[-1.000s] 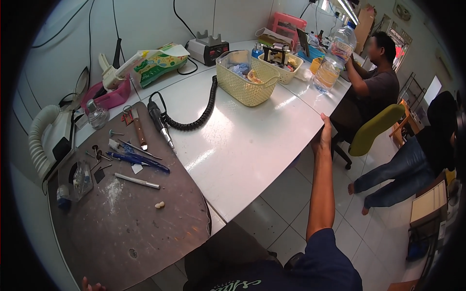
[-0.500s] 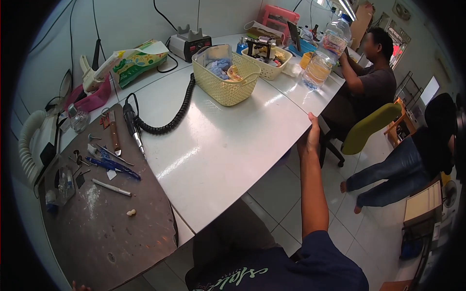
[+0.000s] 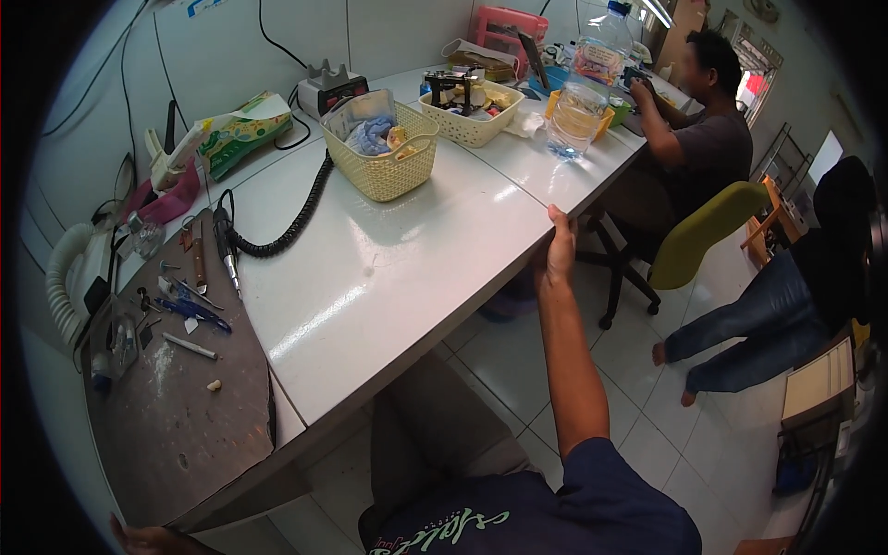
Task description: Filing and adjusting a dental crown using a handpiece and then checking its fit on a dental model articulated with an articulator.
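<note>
My right hand (image 3: 559, 248) grips the front edge of a white table (image 3: 416, 268), thumb at the top edge and the other fingers mostly hidden below. At the lower left, my left hand (image 3: 153, 538) is closed at the near edge of a brown work board (image 3: 185, 453), partly cut off by the dark rim. On that board lie a small cream-coloured piece (image 3: 215, 386), a white pen-like stick (image 3: 190, 346), blue pens (image 3: 196, 313) and a wooden-handled tool (image 3: 199, 259). A rotary handpiece (image 3: 227, 254) with a coiled black cord rests along the board's far side.
A yellow basket (image 3: 388, 176) holds blue cloth; a cream basket (image 3: 472, 127) holds tools. A large water bottle (image 3: 578, 111) stands near the right end. A seated person (image 3: 703, 120) works beyond, by a green chair (image 3: 712, 231). Another person's jeans (image 3: 749, 333) show at right.
The view has shifted, so the table and its contents appear farther left. More of my left hand shows at the lower left. My right hand stays on the table edge.
</note>
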Demonstrator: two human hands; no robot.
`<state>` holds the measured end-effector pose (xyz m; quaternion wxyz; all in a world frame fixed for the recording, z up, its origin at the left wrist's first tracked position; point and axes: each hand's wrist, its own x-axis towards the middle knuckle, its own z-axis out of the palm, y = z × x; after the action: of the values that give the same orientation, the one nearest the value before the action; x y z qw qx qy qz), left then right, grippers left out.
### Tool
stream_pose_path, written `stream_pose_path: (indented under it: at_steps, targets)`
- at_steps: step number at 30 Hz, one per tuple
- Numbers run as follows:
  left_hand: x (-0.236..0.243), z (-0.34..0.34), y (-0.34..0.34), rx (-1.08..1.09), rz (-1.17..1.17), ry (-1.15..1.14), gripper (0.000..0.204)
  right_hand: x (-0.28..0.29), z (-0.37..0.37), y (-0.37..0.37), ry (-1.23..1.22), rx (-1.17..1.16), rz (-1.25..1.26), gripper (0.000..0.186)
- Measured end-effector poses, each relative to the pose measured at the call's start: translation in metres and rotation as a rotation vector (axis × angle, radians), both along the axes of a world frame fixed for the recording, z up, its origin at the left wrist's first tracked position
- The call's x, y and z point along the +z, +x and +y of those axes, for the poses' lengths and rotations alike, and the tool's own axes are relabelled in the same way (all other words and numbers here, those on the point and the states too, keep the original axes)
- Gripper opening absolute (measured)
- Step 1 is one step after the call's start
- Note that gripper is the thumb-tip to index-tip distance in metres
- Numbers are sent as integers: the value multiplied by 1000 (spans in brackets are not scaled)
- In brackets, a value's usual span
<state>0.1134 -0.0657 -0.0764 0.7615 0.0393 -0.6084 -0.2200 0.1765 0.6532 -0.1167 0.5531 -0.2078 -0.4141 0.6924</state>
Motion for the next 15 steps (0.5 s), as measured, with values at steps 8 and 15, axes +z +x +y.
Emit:
stream_pose_path:
  at_steps: [8,15]
  targets:
    - [-23,-5,14,-282,-179,186,34,74,-16,18,1074,-483,-623,36]
    - [-35,-12,21,359,-536,-186,41,134,47,-64,1099,34,-1058,51]
